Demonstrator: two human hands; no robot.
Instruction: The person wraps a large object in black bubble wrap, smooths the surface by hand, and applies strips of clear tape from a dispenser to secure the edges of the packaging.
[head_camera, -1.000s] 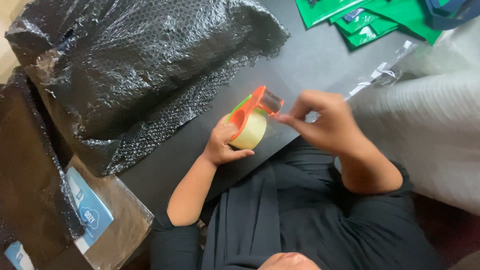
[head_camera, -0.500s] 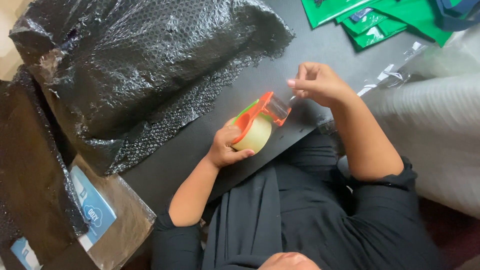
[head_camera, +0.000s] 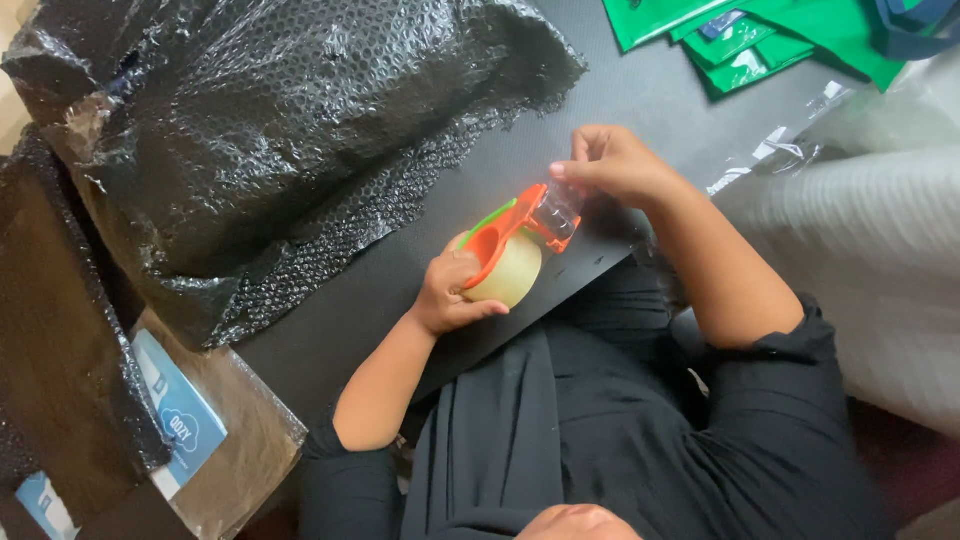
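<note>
My left hand (head_camera: 452, 296) grips an orange and green tape dispenser (head_camera: 508, 236) that carries a pale yellow tape roll (head_camera: 512, 275). It holds the dispenser just above the near edge of the black table (head_camera: 620, 95). My right hand (head_camera: 615, 165) is up and to the right of the dispenser. Its fingertips pinch the free end of the clear tape (head_camera: 560, 205), which stretches a short way out from the dispenser's mouth.
A big bundle wrapped in black bubble wrap (head_camera: 270, 140) fills the table's left and middle. Green plastic bags (head_camera: 760, 45) lie at the top right. A pale, ribbed roll of wrapping (head_camera: 870, 260) lies at the right. A brown carton with a blue and white label (head_camera: 180, 420) stands at the lower left.
My right hand has moved up and away from the dispenser, drawing a short strip of clear tape out. My left hand has kept its hold on the dispenser.
</note>
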